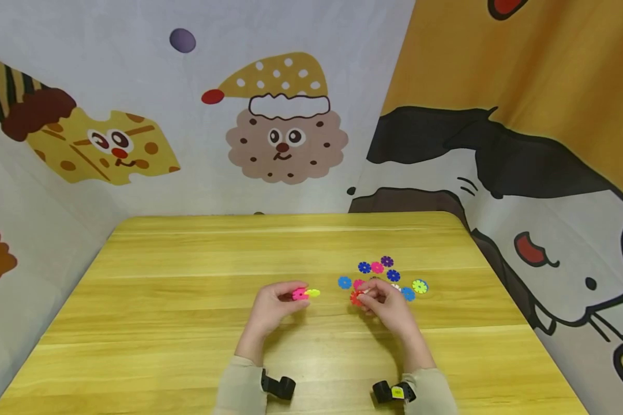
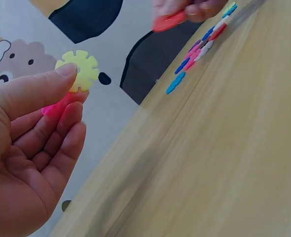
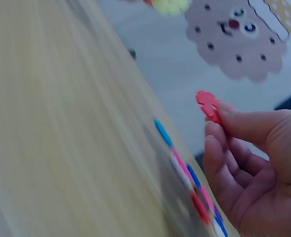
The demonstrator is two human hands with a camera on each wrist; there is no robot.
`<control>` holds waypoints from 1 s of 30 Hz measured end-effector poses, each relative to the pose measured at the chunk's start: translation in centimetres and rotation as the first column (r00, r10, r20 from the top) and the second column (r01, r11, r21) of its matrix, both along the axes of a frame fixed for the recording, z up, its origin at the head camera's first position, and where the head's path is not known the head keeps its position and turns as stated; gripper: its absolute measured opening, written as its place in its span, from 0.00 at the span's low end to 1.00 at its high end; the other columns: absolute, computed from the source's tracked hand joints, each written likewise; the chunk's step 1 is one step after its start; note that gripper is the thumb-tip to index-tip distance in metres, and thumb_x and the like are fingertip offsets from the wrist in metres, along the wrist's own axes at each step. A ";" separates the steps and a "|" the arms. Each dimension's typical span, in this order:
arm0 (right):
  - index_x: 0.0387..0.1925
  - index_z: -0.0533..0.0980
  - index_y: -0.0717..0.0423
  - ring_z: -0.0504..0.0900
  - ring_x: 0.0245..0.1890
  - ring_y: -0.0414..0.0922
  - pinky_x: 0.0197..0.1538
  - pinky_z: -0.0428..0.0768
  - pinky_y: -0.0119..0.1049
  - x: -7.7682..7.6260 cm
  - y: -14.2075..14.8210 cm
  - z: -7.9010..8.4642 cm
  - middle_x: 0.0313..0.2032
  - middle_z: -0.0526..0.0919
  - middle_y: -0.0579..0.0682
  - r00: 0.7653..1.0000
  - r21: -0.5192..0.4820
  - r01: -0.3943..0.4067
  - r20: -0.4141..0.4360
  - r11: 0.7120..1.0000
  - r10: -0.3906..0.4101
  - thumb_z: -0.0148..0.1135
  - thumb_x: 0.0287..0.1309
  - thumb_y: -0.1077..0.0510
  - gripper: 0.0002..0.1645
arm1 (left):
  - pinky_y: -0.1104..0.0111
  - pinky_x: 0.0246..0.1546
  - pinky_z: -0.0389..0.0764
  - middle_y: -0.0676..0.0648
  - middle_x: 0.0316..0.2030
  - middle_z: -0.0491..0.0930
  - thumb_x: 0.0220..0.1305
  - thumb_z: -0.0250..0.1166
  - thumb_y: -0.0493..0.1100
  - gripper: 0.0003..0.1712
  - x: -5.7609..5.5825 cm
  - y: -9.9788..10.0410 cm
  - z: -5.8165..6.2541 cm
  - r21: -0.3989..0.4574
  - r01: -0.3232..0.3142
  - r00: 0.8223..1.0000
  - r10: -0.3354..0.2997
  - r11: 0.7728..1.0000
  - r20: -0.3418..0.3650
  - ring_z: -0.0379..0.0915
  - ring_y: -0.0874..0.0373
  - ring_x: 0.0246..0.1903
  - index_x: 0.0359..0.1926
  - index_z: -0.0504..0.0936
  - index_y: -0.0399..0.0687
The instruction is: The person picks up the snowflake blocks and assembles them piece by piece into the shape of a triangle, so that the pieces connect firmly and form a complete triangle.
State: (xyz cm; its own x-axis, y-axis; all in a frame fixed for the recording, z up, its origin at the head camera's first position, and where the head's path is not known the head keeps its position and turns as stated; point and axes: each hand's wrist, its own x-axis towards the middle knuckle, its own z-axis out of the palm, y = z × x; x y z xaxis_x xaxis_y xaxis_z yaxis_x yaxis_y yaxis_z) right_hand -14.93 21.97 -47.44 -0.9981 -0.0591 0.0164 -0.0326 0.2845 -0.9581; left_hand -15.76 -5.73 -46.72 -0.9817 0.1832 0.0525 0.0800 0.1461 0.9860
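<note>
My left hand (image 1: 271, 307) pinches a pink snowflake disc (image 1: 298, 294) between thumb and fingers. A yellow snowflake disc (image 1: 314, 293) is joined to its right side; in the left wrist view the yellow disc (image 2: 89, 71) shows its notched rim, and the thumb covers part of it. To the right, my right hand (image 1: 393, 311) grips a red snowflake disc (image 1: 355, 298) by its edge. The right wrist view shows that red disc (image 3: 207, 102) raised above the tabletop, between thumb and index finger.
Loose snowflake discs lie around and beyond the right hand: a light blue disc (image 1: 345, 282), a dark blue disc (image 1: 364, 267), a purple disc (image 1: 387, 261), a yellow-green disc (image 1: 420, 286) and several others. The wooden table (image 1: 187, 334) meets a cartoon-printed curtain (image 1: 197, 196) behind.
</note>
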 end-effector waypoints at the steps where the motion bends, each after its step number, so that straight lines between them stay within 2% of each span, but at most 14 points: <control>1: 0.44 0.77 0.67 0.81 0.27 0.45 0.31 0.84 0.36 -0.1 -0.5 0.2 0.29 0.81 0.55 1.000 -0.015 -0.003 0.000 1.000 0.003 0.64 0.62 0.69 0.09 | 0.70 0.35 0.80 0.44 0.40 0.85 0.53 0.77 0.35 0.18 0.0 0.1 0.0 -0.004 0.004 1.000 -0.004 1.000 -0.001 0.77 0.55 0.35 0.47 0.87 0.38; 9: 0.46 0.77 0.69 0.80 0.27 0.48 0.32 0.84 0.36 -0.6 -3.0 1.0 0.29 0.80 0.55 0.997 -0.096 -0.064 0.031 0.993 0.067 0.63 0.63 0.67 0.11 | 0.70 0.35 0.80 0.43 0.40 0.85 0.52 0.76 0.35 0.20 0.0 0.6 0.0 0.002 0.029 1.000 -0.029 1.000 -0.009 0.77 0.56 0.35 0.48 0.86 0.36; 13: 0.48 0.76 0.70 0.80 0.28 0.48 0.33 0.84 0.35 -0.7 -3.7 1.2 0.28 0.79 0.53 0.995 -0.139 -0.066 0.066 0.988 0.076 0.63 0.64 0.67 0.13 | 0.69 0.34 0.81 0.43 0.40 0.85 0.52 0.76 0.35 0.20 0.1 0.9 0.1 0.001 0.029 0.999 -0.029 1.000 -0.016 0.78 0.56 0.35 0.49 0.86 0.36; 17: 0.48 0.75 0.71 0.79 0.28 0.46 0.33 0.84 0.35 -0.7 -4.3 1.4 0.29 0.78 0.52 0.993 -0.184 -0.050 0.093 0.982 0.068 0.62 0.64 0.68 0.13 | 0.70 0.34 0.81 0.41 0.40 0.85 0.52 0.76 0.33 0.21 0.1 1.2 0.0 -0.005 0.021 0.999 -0.021 1.000 -0.039 0.78 0.55 0.35 0.48 0.85 0.33; 23: 0.47 0.74 0.73 0.79 0.27 0.45 0.31 0.83 0.32 -0.8 -4.9 1.3 0.29 0.78 0.52 0.993 -0.259 -0.021 0.104 0.966 0.049 0.61 0.62 0.71 0.12 | 0.70 0.35 0.81 0.43 0.39 0.85 0.52 0.77 0.35 0.19 0.0 1.4 -0.1 -0.033 0.012 0.999 -0.014 0.999 -0.049 0.78 0.56 0.35 0.47 0.87 0.38; 30: 0.43 0.74 0.73 0.78 0.24 0.42 0.29 0.82 0.30 -0.7 -5.7 1.2 0.29 0.80 0.52 0.995 -0.309 0.051 0.102 0.950 -0.020 0.62 0.60 0.73 0.10 | 0.69 0.36 0.81 0.44 0.39 0.86 0.55 0.75 0.35 0.18 0.1 1.9 0.1 -0.077 -0.020 0.997 0.013 0.997 -0.081 0.79 0.56 0.36 0.48 0.86 0.38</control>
State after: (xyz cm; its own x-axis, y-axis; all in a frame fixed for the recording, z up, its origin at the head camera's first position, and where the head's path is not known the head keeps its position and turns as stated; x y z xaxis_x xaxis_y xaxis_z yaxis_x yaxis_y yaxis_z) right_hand -15.61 16.24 -46.23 -0.9972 -0.0306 -0.0681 0.0690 -0.0288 -0.9972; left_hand -15.63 -3.85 -46.65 -0.9778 0.1735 0.1178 0.1556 0.2237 0.9621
